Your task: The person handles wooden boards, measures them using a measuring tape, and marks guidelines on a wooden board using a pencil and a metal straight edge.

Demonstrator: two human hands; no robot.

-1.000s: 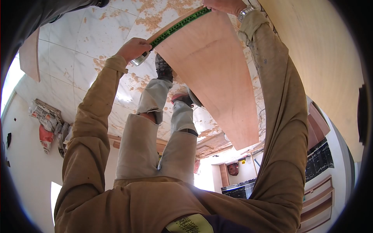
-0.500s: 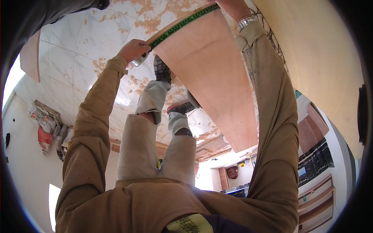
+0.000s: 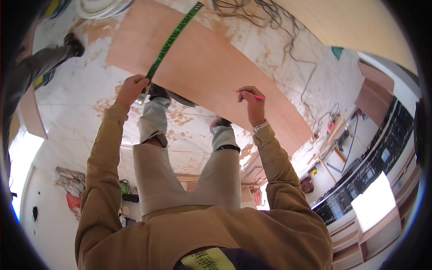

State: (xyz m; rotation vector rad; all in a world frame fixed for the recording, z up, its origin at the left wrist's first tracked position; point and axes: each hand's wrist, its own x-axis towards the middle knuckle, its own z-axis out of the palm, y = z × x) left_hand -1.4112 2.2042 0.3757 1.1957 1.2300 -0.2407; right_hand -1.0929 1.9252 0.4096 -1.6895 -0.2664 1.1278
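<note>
My left hand (image 3: 131,92) is closed around a tape measure at the near edge of a long reddish plywood sheet (image 3: 211,76). Its green blade (image 3: 170,41) stretches out across the sheet, with the far end free of any hand. Part of the silver case (image 3: 141,98) shows below my fingers. Over the right part of the sheet, my right hand (image 3: 254,104) grips a thin pink pencil or pen (image 3: 258,97), its exact kind unclear. A metal-banded watch (image 3: 260,126) is on that wrist.
Another person's leg and shoe (image 3: 74,45) are at the left. Dark cables (image 3: 290,47) trail over the dusty tiled floor, beside a coil of white hose or cable (image 3: 101,8). A large pale panel (image 3: 351,27) looms at upper right. My shoe (image 3: 158,91) is by the sheet.
My right hand has left the tape's far end, come back toward me and now holds the pink pencil or pen. The sheet and tape appear shifted left and turned as my view moved.
</note>
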